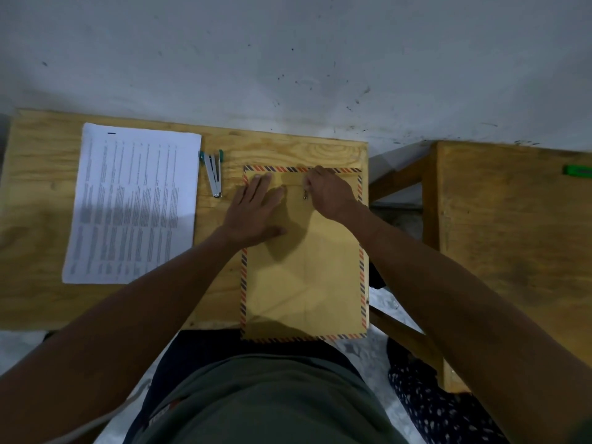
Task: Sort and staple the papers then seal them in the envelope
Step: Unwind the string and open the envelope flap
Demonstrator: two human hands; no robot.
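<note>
A brown envelope [304, 277] with a red and blue striped border lies on the right part of the wooden desk [38, 193], its near end hanging over the front edge. My left hand [256, 213] presses flat on the envelope's upper left, fingers spread. My right hand [326, 190] rests at the top middle, fingers pinched at the small metal clasp [305, 194] of the folded flap. A stack of printed papers [134, 203] lies on the desk's left part. A silver stapler [213, 173] with teal ends lies between the papers and the envelope.
A grey wall rises right behind the desk. A second wooden desk [512, 235] stands to the right across a narrow gap, with a green object [576, 170] near its far right edge. My lap shows below the desk's front edge.
</note>
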